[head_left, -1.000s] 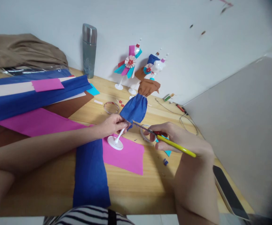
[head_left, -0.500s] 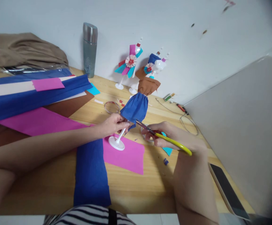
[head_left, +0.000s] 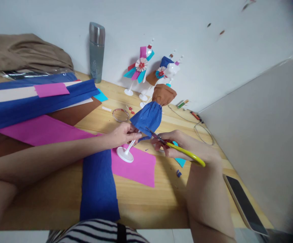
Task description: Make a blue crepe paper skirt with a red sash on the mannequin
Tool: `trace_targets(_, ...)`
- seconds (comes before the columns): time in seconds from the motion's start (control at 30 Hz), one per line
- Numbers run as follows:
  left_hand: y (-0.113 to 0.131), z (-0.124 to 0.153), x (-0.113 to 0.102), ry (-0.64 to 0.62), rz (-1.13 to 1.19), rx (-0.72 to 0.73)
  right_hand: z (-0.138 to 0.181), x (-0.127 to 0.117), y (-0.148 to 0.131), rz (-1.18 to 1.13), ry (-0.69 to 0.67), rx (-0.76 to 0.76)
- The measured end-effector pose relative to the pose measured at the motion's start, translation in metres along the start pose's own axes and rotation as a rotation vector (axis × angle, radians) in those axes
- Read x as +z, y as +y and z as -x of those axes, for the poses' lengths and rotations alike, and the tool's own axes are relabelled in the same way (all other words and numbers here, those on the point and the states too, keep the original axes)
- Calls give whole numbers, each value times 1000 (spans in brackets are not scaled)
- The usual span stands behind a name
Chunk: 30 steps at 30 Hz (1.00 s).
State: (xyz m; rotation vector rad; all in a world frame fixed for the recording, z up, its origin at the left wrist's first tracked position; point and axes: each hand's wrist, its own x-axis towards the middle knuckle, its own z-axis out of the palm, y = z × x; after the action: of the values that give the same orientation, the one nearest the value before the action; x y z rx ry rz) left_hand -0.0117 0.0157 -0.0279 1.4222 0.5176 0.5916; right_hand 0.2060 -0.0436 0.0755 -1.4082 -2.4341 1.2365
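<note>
I am pinching the hem of the blue paper skirt [head_left: 147,117] on the tilted white doll stand [head_left: 125,154] with my left hand [head_left: 122,133], while my right hand [head_left: 186,148] is gripping yellow scissors [head_left: 176,148], blades at that hem over the wooden table [head_left: 146,202].

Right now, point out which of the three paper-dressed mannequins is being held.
The mannequin in the blue crepe skirt and brown top, gripped by the left hand; the two flower-trimmed ones stand untouched behind it.
</note>
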Motion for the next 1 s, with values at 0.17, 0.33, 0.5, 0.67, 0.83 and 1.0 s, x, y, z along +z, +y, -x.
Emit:
trace_targets(0.17,-1,-1,2,49,4,12,0,0,-3,-7,0,22)
trace_targets(0.33,1,-1,2,21,-11,19,1,0,1,16,13,33)
trace_targets(0.5,0,-2,1,23,3,34,2,0,7,29,2,23)
trace_targets(0.67,0,-2,2,56,29,15,4,0,13,44,14,9)
trace_targets(0.83,4,0,4,65,37,-35,5,0,16,8,24,19)
trace_targets(1.0,2,-1,3,81,36,-49,6,-1,12,26,17,0)
